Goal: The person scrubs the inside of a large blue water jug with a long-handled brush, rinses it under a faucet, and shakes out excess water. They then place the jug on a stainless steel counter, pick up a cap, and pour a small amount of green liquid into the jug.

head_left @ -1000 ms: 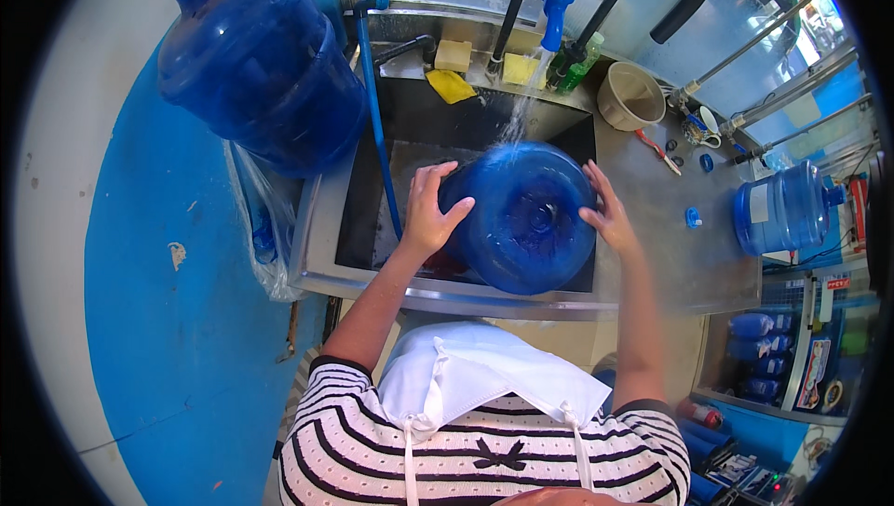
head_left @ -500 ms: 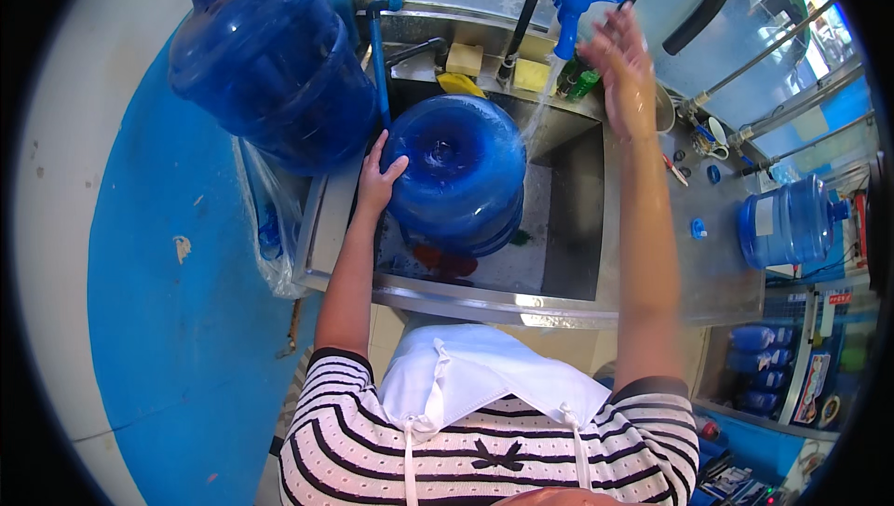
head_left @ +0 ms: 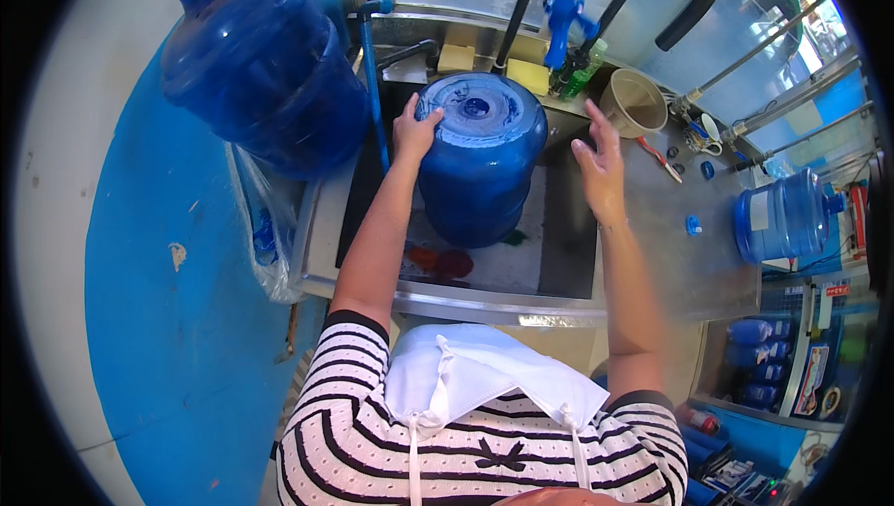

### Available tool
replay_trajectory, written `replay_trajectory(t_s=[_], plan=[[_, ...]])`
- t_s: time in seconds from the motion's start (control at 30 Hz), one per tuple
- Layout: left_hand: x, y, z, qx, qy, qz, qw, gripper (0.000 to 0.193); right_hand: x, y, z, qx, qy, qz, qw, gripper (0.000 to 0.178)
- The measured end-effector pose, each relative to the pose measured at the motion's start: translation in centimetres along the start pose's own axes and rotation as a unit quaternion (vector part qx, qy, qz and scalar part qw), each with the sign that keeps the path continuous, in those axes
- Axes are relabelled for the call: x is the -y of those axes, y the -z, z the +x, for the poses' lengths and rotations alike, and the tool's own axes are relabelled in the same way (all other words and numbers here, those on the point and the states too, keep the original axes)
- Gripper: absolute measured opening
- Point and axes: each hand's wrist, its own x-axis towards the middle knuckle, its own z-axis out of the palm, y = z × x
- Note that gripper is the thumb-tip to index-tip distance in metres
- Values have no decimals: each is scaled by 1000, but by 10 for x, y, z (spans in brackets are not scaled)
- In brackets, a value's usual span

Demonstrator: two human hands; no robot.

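A large blue water jug (head_left: pixel 480 175) stands bottom-up in the steel sink (head_left: pixel 568 245), its round base facing me. My left hand (head_left: pixel 414 132) grips the upper left edge of that base. To the right of the jug, my right hand (head_left: pixel 601 171) hovers open with fingers apart, touching nothing. Above and behind the jug hangs a blue-handled tap (head_left: pixel 564 26), and no stream shows below its spout. The jug's neck is hidden underneath it.
Another big blue jug (head_left: pixel 270 68) stands left of the sink. Sponges (head_left: pixel 529 76), a green bottle (head_left: pixel 582 68) and a beige bucket (head_left: pixel 635 101) line the back ledge. A toothbrush (head_left: pixel 661 159), blue caps (head_left: pixel 694 225) and a smaller jug (head_left: pixel 787 217) lie on the right counter.
The jug has tipped more upright and shifted right, its base now facing up. My right hand came down from the tap toward the jug. The tap handle turned, and the water stream is gone.
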Motion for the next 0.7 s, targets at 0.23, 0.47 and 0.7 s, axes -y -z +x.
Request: replay_trajectory(t_s=[0.23,0.47,0.7], plan=[[-59,-62,-20,45,-86,23,995,79,-100,21,-32,-43,-353,17,934,67],[-78,-84,-93,84,-159,45,983,101,-118,54,-47,-82,-427,85,897,82],[-38,12,-181,121,-186,-23,975,100,-68,33,-146,-45,-342,-84,935,86]])
